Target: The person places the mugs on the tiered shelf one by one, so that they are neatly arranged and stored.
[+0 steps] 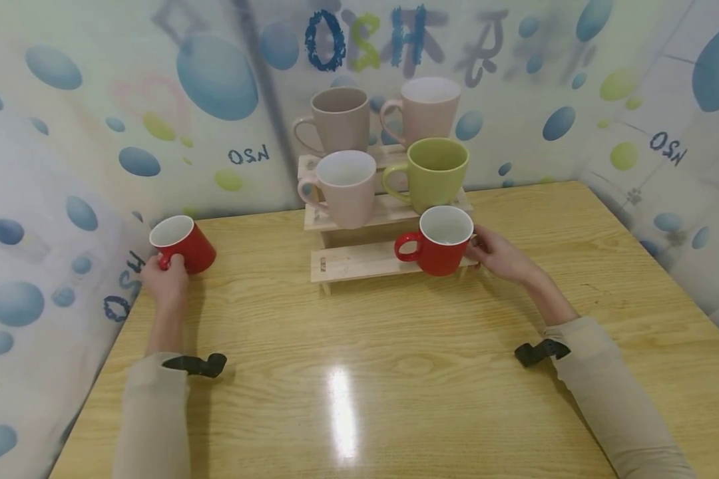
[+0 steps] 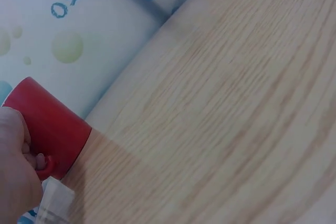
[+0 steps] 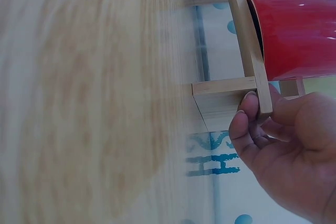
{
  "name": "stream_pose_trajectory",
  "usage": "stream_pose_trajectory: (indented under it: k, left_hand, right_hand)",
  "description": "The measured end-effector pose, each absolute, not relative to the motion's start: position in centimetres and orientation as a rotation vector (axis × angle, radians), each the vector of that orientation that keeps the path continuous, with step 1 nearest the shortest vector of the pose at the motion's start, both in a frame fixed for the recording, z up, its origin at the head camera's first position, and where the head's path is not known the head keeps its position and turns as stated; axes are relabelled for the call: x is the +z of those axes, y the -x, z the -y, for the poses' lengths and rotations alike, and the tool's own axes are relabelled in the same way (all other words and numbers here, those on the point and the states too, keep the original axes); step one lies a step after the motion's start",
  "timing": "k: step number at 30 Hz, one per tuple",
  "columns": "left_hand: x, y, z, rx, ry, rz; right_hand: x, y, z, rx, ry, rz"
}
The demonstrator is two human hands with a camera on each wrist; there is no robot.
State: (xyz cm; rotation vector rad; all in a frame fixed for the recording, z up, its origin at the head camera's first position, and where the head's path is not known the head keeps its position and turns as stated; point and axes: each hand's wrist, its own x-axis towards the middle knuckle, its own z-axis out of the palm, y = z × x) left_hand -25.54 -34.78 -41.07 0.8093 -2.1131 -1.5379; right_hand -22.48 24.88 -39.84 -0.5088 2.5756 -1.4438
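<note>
At the table's far left, my left hand [image 1: 166, 281] grips a red mug [image 1: 199, 250] by its handle. The left wrist view shows fingers curled through the handle [image 2: 48, 167], with the mug's base close at the tabletop. Across the table, my right hand [image 1: 504, 258] is at the right end of a three-step wooden rack [image 1: 359, 261]. In the right wrist view, its thumb and fingers pinch the end of the bottom shelf [image 3: 264, 98]. Right beside that hand, a second red mug [image 1: 440, 258] stands upright on the bottom shelf, handle to the left.
On the middle step stand a pale pink mug [image 1: 352, 199] and a green mug [image 1: 436, 179]. A grey-brown mug [image 1: 341, 126] and another pink mug [image 1: 431, 113] occupy the top step. A patterned backdrop [image 1: 228, 173] borders the wooden table [image 1: 407, 366] behind and at both sides.
</note>
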Motion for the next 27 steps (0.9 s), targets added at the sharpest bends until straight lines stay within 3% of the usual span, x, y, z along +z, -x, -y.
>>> stream_pose_trajectory:
  k: [16,27]
  left_hand:
    - [-38.9,24.7,32.4,-1.889,-0.689,1.800]
    - [-36.5,23.1,29.6,-1.947,-0.468,1.662]
  right_hand:
    - [-39.7,22.3,-24.8,-1.432,0.513,-2.588]
    - [-39.7,22.3,-24.8,-1.436,0.512,-2.585]
